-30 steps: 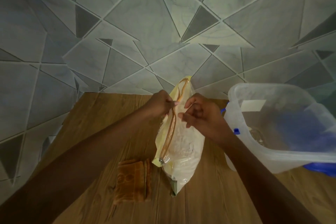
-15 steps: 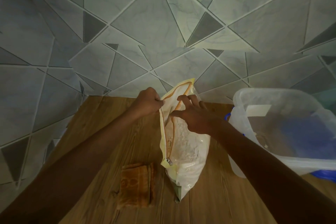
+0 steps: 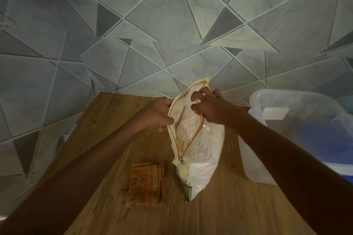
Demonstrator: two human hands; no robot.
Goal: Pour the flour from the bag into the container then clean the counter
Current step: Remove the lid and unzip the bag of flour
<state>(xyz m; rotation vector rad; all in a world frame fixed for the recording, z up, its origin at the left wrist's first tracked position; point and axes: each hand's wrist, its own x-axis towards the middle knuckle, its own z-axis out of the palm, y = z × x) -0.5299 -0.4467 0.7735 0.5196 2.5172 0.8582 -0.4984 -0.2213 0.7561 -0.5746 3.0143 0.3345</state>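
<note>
A clear zip bag of flour (image 3: 200,150) with a yellow-edged mouth stands on the wooden counter (image 3: 107,154). Its zipper is undone and the mouth gapes, showing the flour inside. My left hand (image 3: 155,114) pinches the left lip of the mouth. My right hand (image 3: 209,108) grips the right lip with curled fingers. A large translucent plastic container (image 3: 298,139) sits just right of the bag, its open top facing up and partly hidden by my right forearm.
A folded orange-brown cloth (image 3: 147,184) lies on the counter left of the bag's base. A tiled wall (image 3: 172,34) rises right behind the counter. Something blue (image 3: 343,175) shows under the container at the right edge.
My hands have pulled the two lips of the bag apart, so the mouth has gone from nearly closed to wide open. The bag stands in the same spot.
</note>
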